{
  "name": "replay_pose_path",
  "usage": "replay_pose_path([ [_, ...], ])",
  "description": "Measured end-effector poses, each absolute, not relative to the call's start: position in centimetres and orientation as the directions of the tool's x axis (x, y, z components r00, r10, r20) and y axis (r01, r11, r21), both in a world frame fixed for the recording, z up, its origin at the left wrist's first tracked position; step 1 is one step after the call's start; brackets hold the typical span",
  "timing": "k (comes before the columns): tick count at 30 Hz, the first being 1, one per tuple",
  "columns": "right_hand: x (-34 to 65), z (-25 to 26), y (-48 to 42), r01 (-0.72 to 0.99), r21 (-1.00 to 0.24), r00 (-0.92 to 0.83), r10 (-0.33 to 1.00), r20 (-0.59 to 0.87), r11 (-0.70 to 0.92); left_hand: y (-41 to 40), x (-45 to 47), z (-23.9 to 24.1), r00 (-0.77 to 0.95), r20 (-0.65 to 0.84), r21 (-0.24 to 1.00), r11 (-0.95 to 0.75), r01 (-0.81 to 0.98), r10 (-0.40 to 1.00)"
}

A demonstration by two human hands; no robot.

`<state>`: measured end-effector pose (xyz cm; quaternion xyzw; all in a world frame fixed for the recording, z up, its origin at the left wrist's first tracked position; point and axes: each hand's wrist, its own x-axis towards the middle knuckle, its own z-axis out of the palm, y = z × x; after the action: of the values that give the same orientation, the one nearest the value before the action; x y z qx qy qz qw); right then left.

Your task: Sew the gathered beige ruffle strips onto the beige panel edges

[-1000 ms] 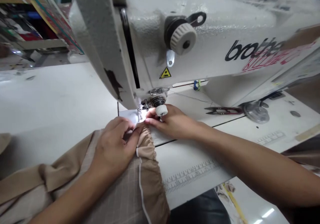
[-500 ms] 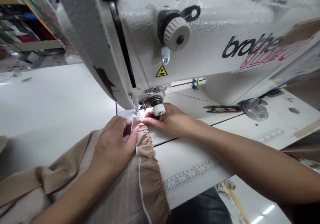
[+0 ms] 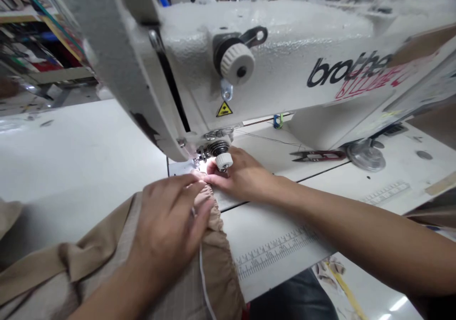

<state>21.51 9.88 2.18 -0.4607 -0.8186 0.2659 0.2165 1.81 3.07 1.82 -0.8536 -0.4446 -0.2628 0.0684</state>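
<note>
A white Brother sewing machine (image 3: 278, 58) arches over the work, and its needle and presser foot (image 3: 198, 160) sit just past my fingertips. My right hand (image 3: 242, 177) lies under the white knurled tension knob (image 3: 224, 161), its fingertips pinching the edge of the gathered beige fabric (image 3: 213, 267) close to the foot. My left hand (image 3: 169, 225) is closed over the same ruffled band nearer to me, hiding part of it. A thin white cord (image 3: 204, 282) runs along the ruffle, and plaid cloth (image 3: 174, 301) lies under my left wrist.
Red-handled thread snips (image 3: 317, 156) and a metal disc (image 3: 365, 156) lie on the white sewing table (image 3: 89, 153) to the right. A printed ruler scale (image 3: 274, 253) marks the table's front. Shelves of cloth (image 3: 35, 39) stand at the upper left.
The whole view has shifted left and slightly up. My left hand has moved up and right, now covering more of the ruffle, and the fabric sits closer to the presser foot.
</note>
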Motion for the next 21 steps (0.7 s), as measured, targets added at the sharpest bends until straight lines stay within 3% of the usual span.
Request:
replay_pose_path([
  [3,21.3,1.9,9.8,0.689,-0.616,-0.389,0.912,0.129,0.381,1.9,1.6,1.6,0.642,0.347,0.014,-0.688,0.726,0.684],
  [6,20.9,1.5,9.8,0.701,-0.617,-0.365,0.923,0.12,0.357,1.4,0.7,1.1,0.673,0.266,-0.012,-0.696,0.718,0.69],
  [16,20.6,0.5,11.4,0.731,-0.586,-0.334,0.932,0.138,0.349,3.0,0.4,0.4,0.578,0.281,0.075,-0.618,0.782,0.766],
  [21,21.1,1.7,11.1,0.708,-0.63,-0.332,0.938,0.102,0.319,2.7,0.5,0.4,0.593,0.291,0.06,-0.633,0.772,0.751],
])
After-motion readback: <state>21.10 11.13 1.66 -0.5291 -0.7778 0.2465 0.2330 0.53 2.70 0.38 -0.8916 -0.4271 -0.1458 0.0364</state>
